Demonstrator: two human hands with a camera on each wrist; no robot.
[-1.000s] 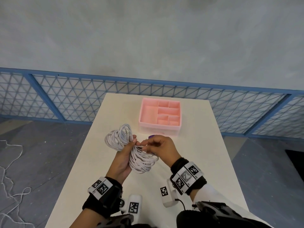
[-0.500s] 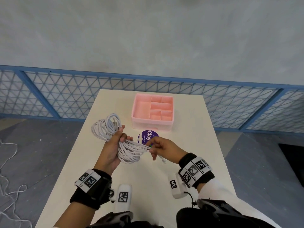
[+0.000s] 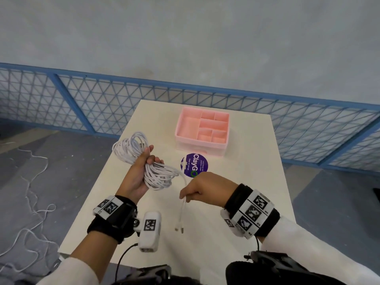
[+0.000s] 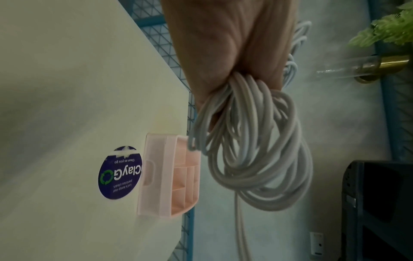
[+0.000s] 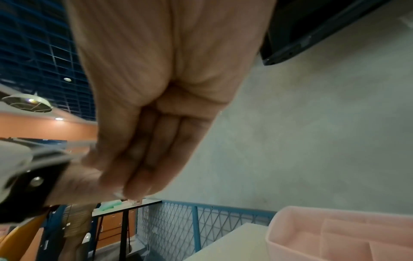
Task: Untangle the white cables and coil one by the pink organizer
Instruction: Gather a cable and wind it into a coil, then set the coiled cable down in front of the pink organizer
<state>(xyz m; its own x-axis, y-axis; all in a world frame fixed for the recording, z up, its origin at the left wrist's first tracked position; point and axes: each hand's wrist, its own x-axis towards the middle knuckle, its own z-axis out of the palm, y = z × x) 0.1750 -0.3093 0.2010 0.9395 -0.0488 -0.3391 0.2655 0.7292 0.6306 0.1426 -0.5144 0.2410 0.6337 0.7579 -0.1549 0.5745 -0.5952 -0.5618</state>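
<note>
A bundle of white cables [image 3: 141,159] hangs above the table's left side, gripped round its middle by my left hand [image 3: 141,167]. In the left wrist view its loops [image 4: 257,150] spill from my fist [image 4: 230,58]. Two free cable ends [image 3: 182,212] run out of the bundle and down through my right hand [image 3: 197,192], which pinches them; their plugs dangle just over the table. My right hand's curled fingers [image 5: 152,155] hide the strands in the right wrist view. The pink organizer [image 3: 202,131] stands at the table's far middle.
A round purple sticker [image 3: 194,164] lies on the white table [image 3: 246,182] in front of the organizer [image 4: 165,178]. A blue mesh fence [image 3: 82,103] runs behind the table. Loose white cord [image 3: 30,212] lies on the floor at left.
My right hand has drawn two cable ends out of the bundle, toward me and down. My left hand has lifted the bundle slightly left, uncovering the purple sticker.
</note>
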